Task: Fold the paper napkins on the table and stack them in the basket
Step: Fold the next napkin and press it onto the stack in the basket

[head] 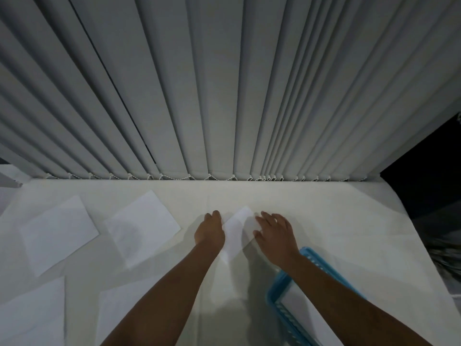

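A white paper napkin (235, 233) lies partly folded in the middle of the table (336, 221). My left hand (210, 229) rests on its left edge, fingers together. My right hand (275, 233) presses flat on its right side, fingers spread. Two unfolded napkins lie to the left, one (142, 224) beside my left arm and one (58, 234) further left. Two more napkins (32, 313) (112, 313) lie at the near left. A blue plastic basket (274, 293) stands at the near right under my right forearm, with white napkin paper (299, 303) inside.
Grey vertical blinds (224, 96) hang along the table's far edge, with a bead chain at their bottom. The table's right edge drops to a dark area (429, 183). Bare white tabletop lies to the right of my hands.
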`<action>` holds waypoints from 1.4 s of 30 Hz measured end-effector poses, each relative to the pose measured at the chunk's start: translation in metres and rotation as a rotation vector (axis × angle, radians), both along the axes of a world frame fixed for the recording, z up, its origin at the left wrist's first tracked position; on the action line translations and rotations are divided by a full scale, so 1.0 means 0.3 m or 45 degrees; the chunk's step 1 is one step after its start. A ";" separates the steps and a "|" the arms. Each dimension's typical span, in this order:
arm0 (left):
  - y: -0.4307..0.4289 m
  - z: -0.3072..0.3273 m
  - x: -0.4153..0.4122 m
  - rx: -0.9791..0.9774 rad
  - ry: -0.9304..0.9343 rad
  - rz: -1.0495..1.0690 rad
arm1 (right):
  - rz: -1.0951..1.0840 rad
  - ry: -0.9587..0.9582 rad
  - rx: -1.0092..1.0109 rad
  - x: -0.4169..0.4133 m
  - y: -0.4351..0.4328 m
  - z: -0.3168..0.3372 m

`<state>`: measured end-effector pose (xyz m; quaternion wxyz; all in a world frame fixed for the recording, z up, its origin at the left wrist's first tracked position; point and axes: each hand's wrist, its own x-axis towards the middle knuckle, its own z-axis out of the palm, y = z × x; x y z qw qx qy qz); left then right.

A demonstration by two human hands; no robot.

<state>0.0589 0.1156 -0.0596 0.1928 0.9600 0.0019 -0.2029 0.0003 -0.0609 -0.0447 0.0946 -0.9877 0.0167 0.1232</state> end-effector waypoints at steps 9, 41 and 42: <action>0.014 0.015 -0.038 0.260 -0.056 -0.119 | -0.031 -0.107 0.152 -0.192 0.015 0.043; -0.046 0.238 -0.549 -1.693 0.786 1.031 | -1.137 0.031 1.651 -0.373 0.130 0.233; -0.049 0.242 -0.551 -1.743 0.811 1.039 | -1.128 0.047 1.687 -0.388 0.120 0.243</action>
